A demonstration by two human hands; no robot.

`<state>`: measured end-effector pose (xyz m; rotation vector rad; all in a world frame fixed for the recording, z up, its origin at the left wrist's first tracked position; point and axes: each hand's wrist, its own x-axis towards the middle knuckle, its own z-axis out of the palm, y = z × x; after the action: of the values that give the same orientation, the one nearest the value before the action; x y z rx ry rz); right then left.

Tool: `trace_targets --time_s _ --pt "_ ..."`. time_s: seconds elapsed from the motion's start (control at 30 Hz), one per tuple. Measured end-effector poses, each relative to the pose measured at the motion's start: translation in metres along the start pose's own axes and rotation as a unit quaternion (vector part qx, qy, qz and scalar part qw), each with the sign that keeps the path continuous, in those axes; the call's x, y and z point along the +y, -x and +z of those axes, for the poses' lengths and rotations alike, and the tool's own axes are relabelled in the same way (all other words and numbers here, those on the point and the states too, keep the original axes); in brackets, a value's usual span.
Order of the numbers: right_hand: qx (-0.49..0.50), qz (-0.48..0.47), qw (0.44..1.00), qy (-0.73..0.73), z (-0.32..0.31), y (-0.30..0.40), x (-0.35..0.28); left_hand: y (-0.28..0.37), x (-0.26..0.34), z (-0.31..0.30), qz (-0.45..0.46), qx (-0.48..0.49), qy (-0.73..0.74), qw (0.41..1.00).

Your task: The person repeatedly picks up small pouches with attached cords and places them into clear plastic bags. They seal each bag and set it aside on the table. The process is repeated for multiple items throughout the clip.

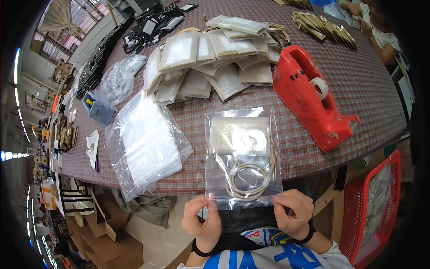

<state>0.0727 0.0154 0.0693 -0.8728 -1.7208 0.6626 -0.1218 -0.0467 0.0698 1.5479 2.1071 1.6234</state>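
My left hand (203, 217) pinches the near left corner of a clear plastic bag (215, 188), and my right hand (293, 212) pinches its near right corner. The bag lies partly on the checked tablecloth, its near edge reaching past the table's edge. Inside it are a glittery beige pouch (240, 136), under glare, and a coiled beige cord (250, 180). Left of it rests a larger clear bag with a stack of white or clear sheets (151, 144). Beyond is a pile of similar wrapped beige pouches (205, 50).
A red tape dispenser (312, 97) stands at the right. A red plastic basket (373, 208) with clear bags is below the table's right edge. Black items (154, 27) and a blue box (98, 109) lie left. Another person (379, 40) sits at the far right. Cardboard boxes (107, 242) stand on the floor.
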Motion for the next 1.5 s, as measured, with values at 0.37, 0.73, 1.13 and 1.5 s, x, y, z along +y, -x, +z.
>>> trace_targets --time_s 0.37,0.73,1.13,1.5 --pt "0.006 0.192 0.952 -0.237 0.007 0.023 -0.006 -0.011 0.007 -0.001 -0.201 0.031 0.206 0.957" --pt "-0.079 0.448 0.806 -0.379 -0.007 0.010 -0.007 -0.004 0.001 -0.018 -0.255 -0.015 0.231 0.939" --pt "-0.071 0.416 0.826 -0.374 -0.007 0.011 -0.005 -0.014 -0.002 -0.036 -0.404 -0.105 0.498 0.760" --pt "0.029 0.403 0.845 -0.349 -0.016 0.011 0.006 -0.015 -0.011 -0.032 -0.441 -0.321 0.300 0.783"
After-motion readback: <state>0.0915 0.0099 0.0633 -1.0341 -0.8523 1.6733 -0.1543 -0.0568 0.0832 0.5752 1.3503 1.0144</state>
